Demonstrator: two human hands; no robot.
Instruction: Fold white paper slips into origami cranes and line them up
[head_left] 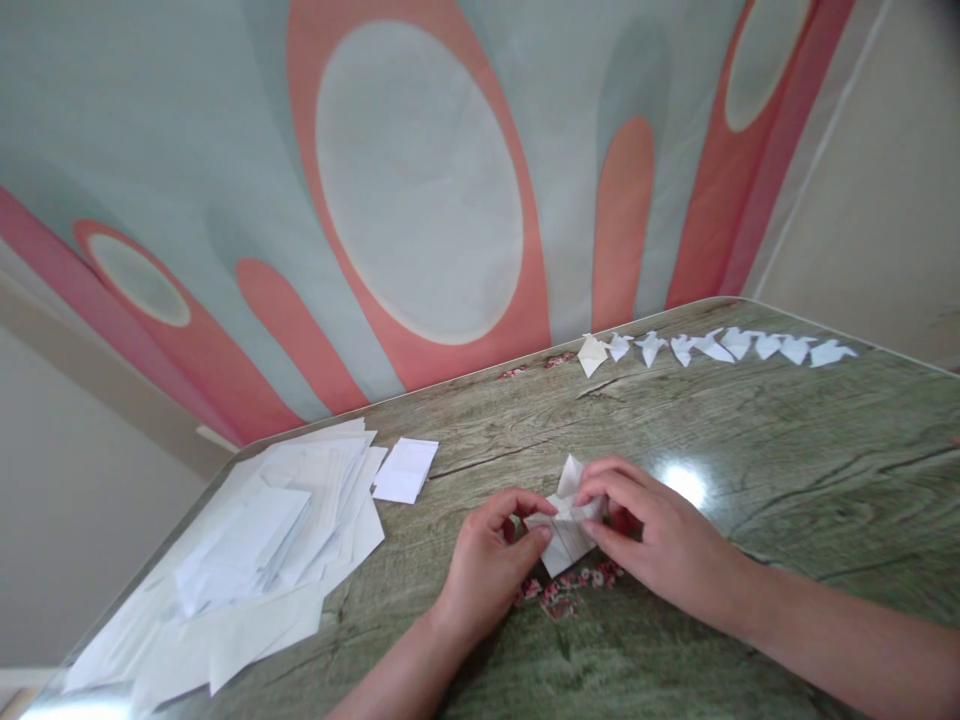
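Observation:
A small white sheet of folded paper is held between my two hands, a little above or on the wood-grain table. My left hand pinches its left edge between thumb and fingers. On the opposite side, my right hand grips the upper right part with fingertips and thumb. One pointed flap sticks up at the top, and crease lines run across the paper. My fingers hide part of its right side.
Loose white papers lie heaped on the left, with a smaller stack on top. Beside them is a folded white paper pad. Several folded paper figures line the table's far right edge. A patterned wall stands behind the table.

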